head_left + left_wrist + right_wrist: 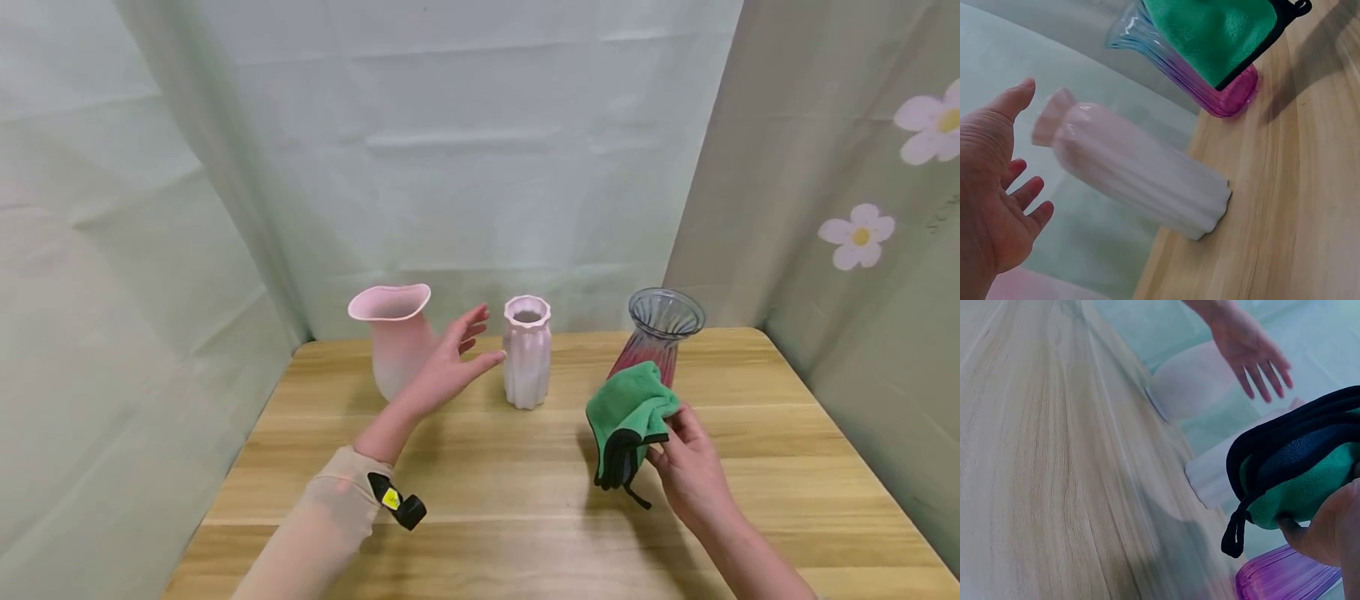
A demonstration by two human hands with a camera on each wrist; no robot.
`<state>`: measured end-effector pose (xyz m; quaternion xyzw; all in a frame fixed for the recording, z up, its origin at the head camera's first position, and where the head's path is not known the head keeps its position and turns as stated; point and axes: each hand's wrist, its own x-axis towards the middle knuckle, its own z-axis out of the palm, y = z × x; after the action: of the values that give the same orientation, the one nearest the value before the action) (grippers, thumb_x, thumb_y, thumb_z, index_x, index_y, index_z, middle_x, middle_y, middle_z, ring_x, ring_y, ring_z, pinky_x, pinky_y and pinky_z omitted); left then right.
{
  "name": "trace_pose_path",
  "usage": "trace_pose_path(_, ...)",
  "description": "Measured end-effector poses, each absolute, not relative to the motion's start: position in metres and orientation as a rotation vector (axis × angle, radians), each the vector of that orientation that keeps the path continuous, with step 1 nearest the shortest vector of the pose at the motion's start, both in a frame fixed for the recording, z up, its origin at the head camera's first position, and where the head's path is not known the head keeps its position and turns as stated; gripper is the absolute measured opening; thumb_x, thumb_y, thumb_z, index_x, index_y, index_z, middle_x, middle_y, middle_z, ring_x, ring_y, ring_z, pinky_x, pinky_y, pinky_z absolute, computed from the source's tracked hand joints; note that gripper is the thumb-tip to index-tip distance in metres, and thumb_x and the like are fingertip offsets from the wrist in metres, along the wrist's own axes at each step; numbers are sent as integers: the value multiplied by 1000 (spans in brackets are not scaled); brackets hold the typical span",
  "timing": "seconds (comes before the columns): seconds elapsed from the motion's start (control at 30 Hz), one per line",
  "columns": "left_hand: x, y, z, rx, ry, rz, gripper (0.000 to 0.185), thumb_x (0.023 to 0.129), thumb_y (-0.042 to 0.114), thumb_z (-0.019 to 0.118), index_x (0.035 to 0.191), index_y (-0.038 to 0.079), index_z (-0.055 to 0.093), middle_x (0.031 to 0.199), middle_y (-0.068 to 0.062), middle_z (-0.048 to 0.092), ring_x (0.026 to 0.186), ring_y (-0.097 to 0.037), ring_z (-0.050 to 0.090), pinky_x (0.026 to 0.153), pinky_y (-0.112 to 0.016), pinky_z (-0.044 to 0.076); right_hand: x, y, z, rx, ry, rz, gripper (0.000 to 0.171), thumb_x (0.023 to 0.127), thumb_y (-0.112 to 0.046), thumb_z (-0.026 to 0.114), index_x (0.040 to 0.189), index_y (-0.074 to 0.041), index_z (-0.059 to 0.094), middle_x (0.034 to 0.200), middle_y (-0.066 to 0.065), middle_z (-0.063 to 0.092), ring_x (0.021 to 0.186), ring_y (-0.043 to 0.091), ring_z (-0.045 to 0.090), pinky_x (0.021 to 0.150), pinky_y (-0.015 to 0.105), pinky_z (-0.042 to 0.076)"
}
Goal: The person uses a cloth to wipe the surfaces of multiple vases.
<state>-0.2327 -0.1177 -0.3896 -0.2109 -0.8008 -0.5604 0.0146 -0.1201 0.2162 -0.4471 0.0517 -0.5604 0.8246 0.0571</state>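
Green plush cloth with black edging [633, 404] hangs folded over the wood-grain tabletop [510, 500], its right side pinched between the right hand's [693, 471] thumb and fingers. It is in front of a ribbed glass vase, bluish at the flared rim and pink below [652, 346]; whether the two touch, I cannot tell. The left hand [446, 371] is open, fingers extended and thumb spread, near but apart from a fluted, glossy pale-pink vase [528, 367] standing upright mid-tabletop. Farther left, partly behind that hand, stands a pink-to-white vase with a wide wavy mouth [397, 342]. Pale fabric [487, 192] hangs behind everything
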Motion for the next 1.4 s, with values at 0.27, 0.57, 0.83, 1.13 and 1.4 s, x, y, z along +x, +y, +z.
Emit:
trace_pose_path(0.27,-256,-104,-405,-602,-2565,-1763,83,94,42,75,160,16,33,159,-3,41,144,-27,40,119,-44,32,-119,204,-448,157,-1742,2473,25,108,-10,51,132,-15,57,120,-1,55,106,8,58,88,27,54)
trace_pose_path(0.57,-268,-97,-410,-596,-2512,-1883,73,97,32,74,157,14,39,153,-11,47,141,-27,43,115,-44,38,-136,188,-444,131,-1873,2366,29,108,-16,55,135,-7,50,121,0,57,106,11,59,87,25,54)
trace_pose_path(0.83,-273,-96,-416,-572,-2483,-1940,63,98,28,73,154,17,46,152,-17,48,138,-36,47,106,-45,48,-171,168,-433,119,-1939,2240,28,108,-14,54,133,-3,50,117,1,57,101,11,56,79,20,53)
trace_pose_path(1.13,-276,-96,-416,-570,-2484,-1931,62,98,28,72,152,15,46,154,-14,46,142,-34,43,109,-46,45,-228,146,-425,209,-2072,2039,28,108,-12,52,133,1,53,123,13,58,110,17,53,88,21,49)
trace_pose_path(1.4,-279,-95,-418,-577,-2474,-1976,59,98,26,73,150,14,47,153,-11,47,141,-33,44,109,-47,45,-262,138,-427,293,-2178,2056,36,108,-13,52,142,-2,49,134,19,54,122,25,51,92,25,48)
